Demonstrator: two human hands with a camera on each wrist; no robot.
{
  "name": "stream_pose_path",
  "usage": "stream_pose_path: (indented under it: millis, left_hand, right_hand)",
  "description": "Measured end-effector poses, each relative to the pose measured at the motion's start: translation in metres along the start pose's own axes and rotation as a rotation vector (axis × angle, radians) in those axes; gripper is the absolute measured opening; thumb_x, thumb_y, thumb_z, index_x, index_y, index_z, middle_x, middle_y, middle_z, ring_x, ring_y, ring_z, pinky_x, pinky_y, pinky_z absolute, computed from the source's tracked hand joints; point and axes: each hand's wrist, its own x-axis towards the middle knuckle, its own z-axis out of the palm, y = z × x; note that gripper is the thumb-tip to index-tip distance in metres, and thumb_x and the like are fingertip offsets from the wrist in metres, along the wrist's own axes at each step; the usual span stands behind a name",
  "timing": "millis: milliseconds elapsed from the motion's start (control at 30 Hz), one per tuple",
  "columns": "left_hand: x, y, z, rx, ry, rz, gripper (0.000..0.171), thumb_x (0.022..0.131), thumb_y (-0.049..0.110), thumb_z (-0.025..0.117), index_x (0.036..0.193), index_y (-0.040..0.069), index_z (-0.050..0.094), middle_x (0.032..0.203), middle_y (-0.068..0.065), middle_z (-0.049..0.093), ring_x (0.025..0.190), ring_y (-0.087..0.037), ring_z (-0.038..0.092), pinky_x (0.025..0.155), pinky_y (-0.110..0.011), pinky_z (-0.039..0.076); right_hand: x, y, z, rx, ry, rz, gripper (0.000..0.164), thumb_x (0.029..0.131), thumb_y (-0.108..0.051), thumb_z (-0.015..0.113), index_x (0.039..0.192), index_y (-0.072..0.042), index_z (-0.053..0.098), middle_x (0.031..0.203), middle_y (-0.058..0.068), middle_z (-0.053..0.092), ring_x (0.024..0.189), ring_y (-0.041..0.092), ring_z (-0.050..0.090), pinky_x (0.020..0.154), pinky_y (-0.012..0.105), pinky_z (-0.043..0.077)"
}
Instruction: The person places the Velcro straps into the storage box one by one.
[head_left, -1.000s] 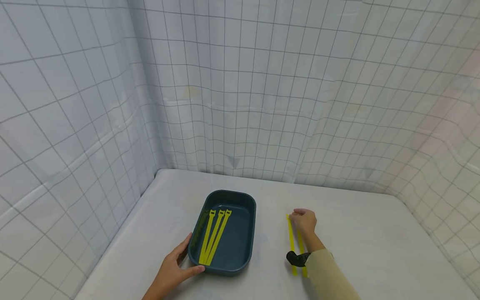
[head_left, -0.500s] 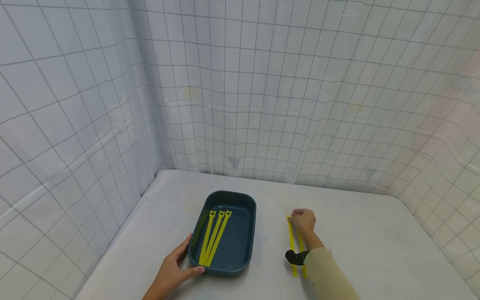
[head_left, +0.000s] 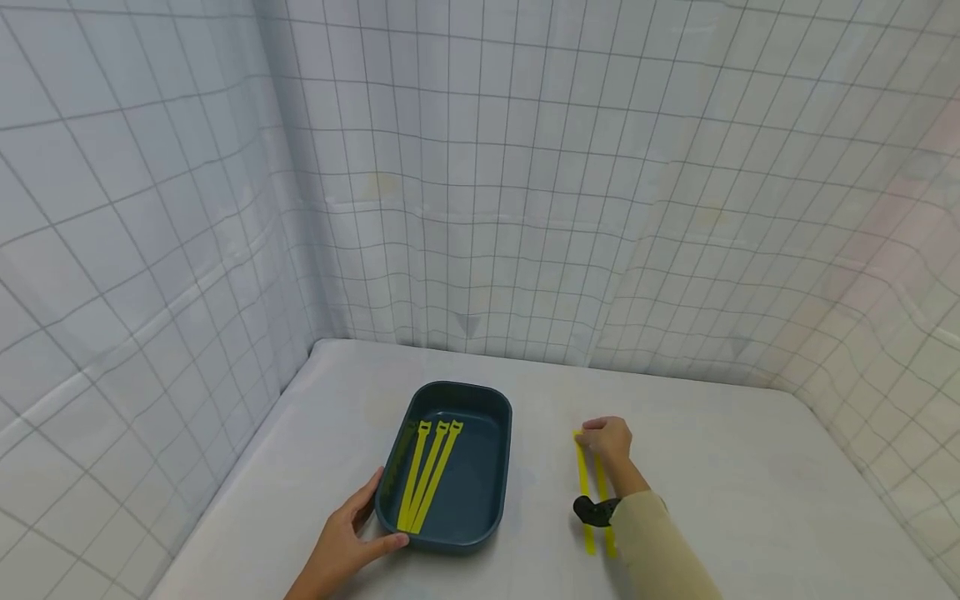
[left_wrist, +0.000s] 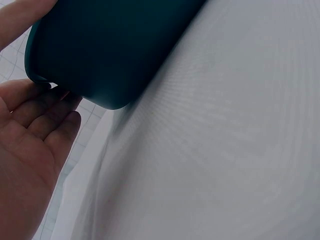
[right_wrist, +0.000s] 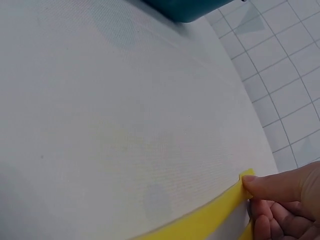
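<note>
A dark teal rectangular tub holds three yellow cable straps with slotted heads, lying side by side and fanned a little. My left hand grips its near left corner, thumb at the near rim and fingers along the left side; the left wrist view shows these fingers bent against the tub wall. To the right, two more yellow straps lie on the table. My right hand pinches the far end of the left one between thumb and forefinger. The other strap is partly hidden under my wrist.
A white cloth covers the table. Grid-patterned white curtains stand around its back and sides. A black wrist strap mount sits on my right wrist above the straps.
Hardly anything differs: the left hand, tub and straps stay in place. My right hand's fingers have closed in slightly at the strap's end.
</note>
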Motion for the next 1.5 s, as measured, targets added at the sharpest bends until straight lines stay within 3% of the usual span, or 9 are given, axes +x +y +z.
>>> stream_pose_path:
  millis: [433, 1000, 1200, 1500]
  left_hand:
    - [0.001, -0.002, -0.001, -0.023, -0.017, 0.003, 0.092, 0.07, 0.027, 0.081, 0.143, 0.001, 0.03, 0.144, -0.016, 0.032, 0.13, -0.03, 0.032, 0.101, -0.04, 0.035]
    - [0.001, -0.001, -0.002, -0.01, -0.011, 0.003, 0.093, 0.069, 0.026, 0.082, 0.142, 0.0, 0.03, 0.144, -0.016, 0.032, 0.13, -0.029, 0.032, 0.1, -0.04, 0.036]
    - [0.002, 0.0, -0.001, 0.006, -0.015, -0.012, 0.094, 0.069, 0.028, 0.081, 0.143, 0.001, 0.03, 0.144, -0.015, 0.031, 0.13, -0.029, 0.031, 0.101, -0.04, 0.036]
    - [0.002, -0.002, -0.001, 0.001, -0.017, -0.006, 0.093, 0.069, 0.026, 0.081, 0.142, 0.0, 0.03, 0.144, -0.016, 0.031, 0.13, -0.029, 0.031, 0.1, -0.039, 0.036]
  right_hand:
    - [-0.003, -0.004, -0.003, -0.086, -0.027, -0.051, 0.013, 0.075, -0.006, 0.073, 0.078, 0.006, 0.067, 0.068, 0.009, 0.063, 0.06, 0.018, 0.055, 0.052, 0.028, 0.049]
    - [-0.004, 0.006, 0.002, -0.008, 0.046, -0.024, 0.02, 0.081, -0.015, 0.069, 0.085, 0.005, 0.068, 0.074, 0.01, 0.063, 0.068, 0.022, 0.054, 0.058, 0.029, 0.047]
    - [-0.004, 0.009, -0.004, 0.036, -0.001, -0.037, 0.021, 0.082, -0.014, 0.07, 0.089, 0.006, 0.067, 0.085, 0.013, 0.064, 0.075, 0.023, 0.055, 0.063, 0.029, 0.048]
    - [-0.007, 0.008, -0.015, 0.042, -0.083, -0.063, 0.023, 0.082, -0.016, 0.071, 0.091, 0.005, 0.066, 0.08, 0.008, 0.064, 0.068, 0.017, 0.059, 0.054, 0.022, 0.046]
